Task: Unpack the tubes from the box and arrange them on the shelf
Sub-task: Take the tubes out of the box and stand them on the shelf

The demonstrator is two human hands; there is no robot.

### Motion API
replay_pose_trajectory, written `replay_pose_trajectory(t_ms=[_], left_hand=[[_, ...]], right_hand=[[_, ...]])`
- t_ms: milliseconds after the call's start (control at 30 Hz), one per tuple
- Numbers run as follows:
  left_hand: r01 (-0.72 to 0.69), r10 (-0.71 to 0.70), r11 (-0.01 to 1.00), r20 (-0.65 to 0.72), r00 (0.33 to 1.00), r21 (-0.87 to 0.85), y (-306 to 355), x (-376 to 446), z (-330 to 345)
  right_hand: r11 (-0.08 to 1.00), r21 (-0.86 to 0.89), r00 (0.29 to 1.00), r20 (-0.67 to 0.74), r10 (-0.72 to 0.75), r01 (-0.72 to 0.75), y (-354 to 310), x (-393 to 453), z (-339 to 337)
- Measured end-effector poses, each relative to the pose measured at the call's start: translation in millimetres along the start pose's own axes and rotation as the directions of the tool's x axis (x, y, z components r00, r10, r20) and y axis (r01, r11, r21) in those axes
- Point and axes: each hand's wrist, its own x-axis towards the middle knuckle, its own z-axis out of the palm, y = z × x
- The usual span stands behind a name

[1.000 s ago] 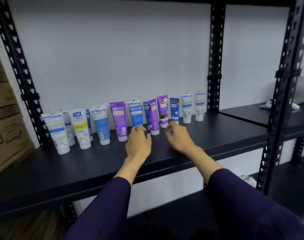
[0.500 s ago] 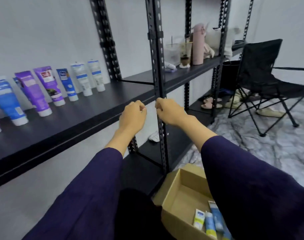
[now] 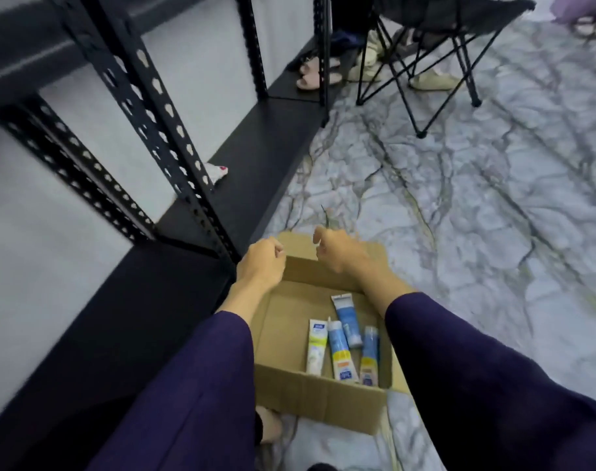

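Four tubes lie flat in an open cardboard box (image 3: 320,396) on the marble-patterned floor (image 3: 476,205): a white-and-yellow tube (image 3: 315,346), a blue-and-white tube (image 3: 339,350) touching it, a longer blue tube (image 3: 347,321) angled toward the box's far wall, and a smaller blue tube (image 3: 369,355) nearest the right wall. All four cluster in the box's right half, leaving bare cardboard on the left. A person in dark purple sleeves reaches both arms forward above the box. The left hand (image 3: 261,263) hangs over the far left corner, fingers loosely curled and holding nothing; the right hand (image 3: 337,251) hovers over the far flap, fingers likewise loosely bent and empty. The black metal shelf (image 3: 256,154) runs along the box's left side, its lowest board just beside the cardboard. A folding chair (image 3: 436,62) stands well apart on open floor beyond.
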Motion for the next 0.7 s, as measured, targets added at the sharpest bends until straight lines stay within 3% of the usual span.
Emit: replay_pose_trajectory(t_ms=[267,467,567,700], left_hand=[[0.153,-0.131,0.987,0.284,0.95,-0.056,-54.9,24.1,138.0],[0.225,-0.189,0.974,0.434,0.881,-0.033,-91.6,10.7,209.6],[0.162,-0.148,0.987,0.46,0.875,0.01,-101.5,-1.2,231.9],[-0.118,0.102,0.993,0.495,0.863,0.001,-108.9,-3.5,253.1]], right_hand=[[0.977,0.019,0.959,0.199,0.203,-0.211,91.7,11.8,122.5],[0.882,0.038,0.86,0.245,0.448,-0.47,124.8,11.6,194.1],[0.808,0.087,0.798,0.251,0.548,-0.583,136.3,10.4,219.7],[0.783,0.145,0.792,0.206,0.574,-0.605,143.6,9.0,238.1]])
